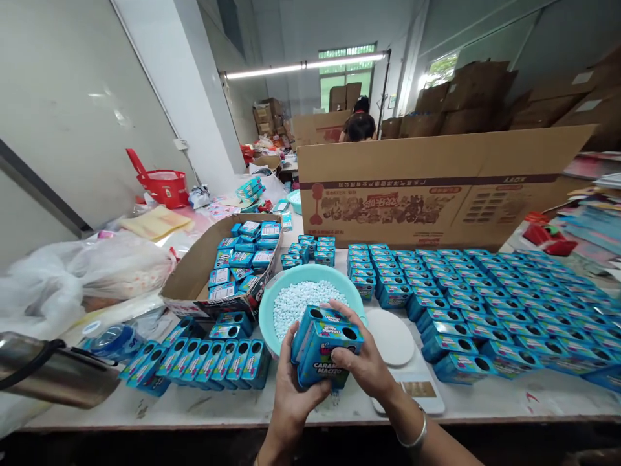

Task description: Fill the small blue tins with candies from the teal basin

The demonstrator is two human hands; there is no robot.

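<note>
Both of my hands are wrapped around a few small blue candy boxes (323,353), stacked face to face and tilted, with dark round holes in their tops. My left hand (295,404) grips them from the left and below. On the right side my right hand (363,359) holds them with its thumb across the front. Just behind is a turquoise basin (356,294) of small pale candies (303,298), partly covered by the boxes and my fingers. A white kitchen scale (407,382) with a round plate stands right beside my right hand.
Rows of blue boxes (466,310) fill the right side; another row (208,362) stands at left. A cardboard tray (187,281) holds more boxes. A steel flask (53,369) lies far left. A large carton (398,207) blocks the back; a person (359,123) is behind it.
</note>
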